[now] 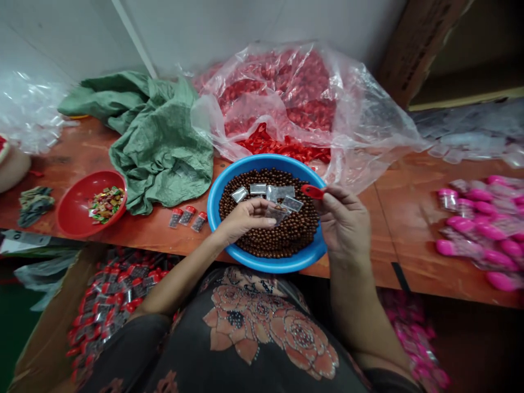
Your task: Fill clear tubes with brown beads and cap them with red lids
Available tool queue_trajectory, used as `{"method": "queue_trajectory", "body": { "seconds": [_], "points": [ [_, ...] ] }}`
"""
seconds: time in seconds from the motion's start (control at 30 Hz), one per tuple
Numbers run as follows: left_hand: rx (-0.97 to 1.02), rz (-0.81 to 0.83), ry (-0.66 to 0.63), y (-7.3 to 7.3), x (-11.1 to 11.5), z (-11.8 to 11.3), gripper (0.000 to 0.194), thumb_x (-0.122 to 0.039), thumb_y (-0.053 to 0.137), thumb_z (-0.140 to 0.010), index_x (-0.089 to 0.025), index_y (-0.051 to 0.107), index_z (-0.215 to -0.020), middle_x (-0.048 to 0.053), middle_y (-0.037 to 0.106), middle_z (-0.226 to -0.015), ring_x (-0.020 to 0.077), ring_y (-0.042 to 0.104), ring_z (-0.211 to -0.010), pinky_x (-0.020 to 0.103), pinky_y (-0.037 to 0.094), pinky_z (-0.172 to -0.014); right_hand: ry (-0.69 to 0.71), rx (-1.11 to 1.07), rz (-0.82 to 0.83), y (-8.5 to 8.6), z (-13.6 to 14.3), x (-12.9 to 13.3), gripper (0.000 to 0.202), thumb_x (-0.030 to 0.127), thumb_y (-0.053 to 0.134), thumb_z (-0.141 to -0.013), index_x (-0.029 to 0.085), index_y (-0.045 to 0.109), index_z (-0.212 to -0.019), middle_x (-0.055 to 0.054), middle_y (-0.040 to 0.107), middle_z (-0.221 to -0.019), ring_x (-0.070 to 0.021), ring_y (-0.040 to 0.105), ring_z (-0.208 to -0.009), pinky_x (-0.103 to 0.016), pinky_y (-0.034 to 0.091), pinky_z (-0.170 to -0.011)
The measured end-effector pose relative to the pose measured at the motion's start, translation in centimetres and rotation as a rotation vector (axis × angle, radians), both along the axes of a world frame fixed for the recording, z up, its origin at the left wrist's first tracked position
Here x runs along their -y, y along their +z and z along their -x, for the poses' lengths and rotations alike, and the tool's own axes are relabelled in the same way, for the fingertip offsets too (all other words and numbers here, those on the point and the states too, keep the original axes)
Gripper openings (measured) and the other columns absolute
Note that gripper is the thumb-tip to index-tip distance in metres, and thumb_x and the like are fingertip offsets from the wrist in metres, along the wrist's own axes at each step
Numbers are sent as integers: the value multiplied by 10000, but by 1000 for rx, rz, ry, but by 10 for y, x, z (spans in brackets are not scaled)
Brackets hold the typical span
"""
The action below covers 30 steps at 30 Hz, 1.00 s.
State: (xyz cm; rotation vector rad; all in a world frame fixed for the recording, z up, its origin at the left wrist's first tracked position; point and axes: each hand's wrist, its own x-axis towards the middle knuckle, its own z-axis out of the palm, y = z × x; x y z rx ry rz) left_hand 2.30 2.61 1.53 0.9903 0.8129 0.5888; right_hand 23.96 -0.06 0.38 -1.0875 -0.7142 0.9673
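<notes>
In my left hand I hold a small, clear container, tilted above round, glossy brown beads heaped in a blue basin; whether any beads are inside it I can't tell. My right hand pinches a flat, glossy red piece by one end, over the basin's far right part. More clear containers lie loosely on the beads.

Readable: none | cardboard box: print blurred | white sheet: letters unclear
</notes>
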Motion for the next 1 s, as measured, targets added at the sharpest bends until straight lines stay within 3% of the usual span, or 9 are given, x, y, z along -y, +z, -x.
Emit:
{"method": "queue_trajectory", "body": {
  "seconds": [0.13,0.3,0.43,0.53,0.63,0.77,1.0],
  "points": [
    [24,-115,-16,0,3,1,436,-263,767,-740,-170,673,-1156,75,695,-1195,177,642,-1094,334,463,-1021,178,63,59,2,22,7,191,316,777,-745,356,742,-929,35,725,-976,-159,700,-868,-393,593,-869],
    [38,-188,-16,0,5,5,431,-273,739,-775,-165,686,-1189,83,697,-1226,187,638,-1128,350,435,-1065,358,435,-1,7,24,13,208,350,646,-887,383,734,-1073,13,709,-1104,-188,666,-1034,-422,549,-951],
    [-2,-235,26,0,9,6,410,-272,719,-797,-183,698,-1196,76,708,-1216,200,648,-1122,372,443,-1063,372,769,-135,16,25,17,307,315,637,-898,413,681,-1185,3,712,-1096,-196,663,-1032,-425,554,-930],
    [-51,-319,51,0,12,7,397,-286,717,-805,-199,710,-1193,65,727,-1180,215,653,-1123,397,433,-1078,316,934,-191,19,29,22,349,281,619,-909,372,656,-1244,-25,713,-1108,-199,672,-1013,-413,568,-899],
    [-69,-376,58,0,13,10,413,-312,719,-809,-203,706,-1207,72,719,-1202,236,647,-1147,420,433,-1081,277,885,-146,15,31,24,320,265,617,-913,305,671,-1226,-37,717,-1146,-197,677,-1042,-405,558,-937],
    [-76,-348,42,1,13,14,442,-340,713,-819,-212,686,-1242,84,681,-1278,245,623,-1196,430,432,-1085,199,733,-93,8,30,22,277,232,638,-900,304,681,-1163,-5,726,-1119,-179,687,-1029,-390,558,-942],
    [-32,-277,12,0,14,13,446,-363,713,-821,-208,688,-1238,83,706,-1224,229,653,-1122,419,457,-1050,332,934,-356,7,26,23,393,120,630,-880,327,651,-1213,-22,674,-1251,-186,638,-1151,-417,523,-1016]
  ]
}}
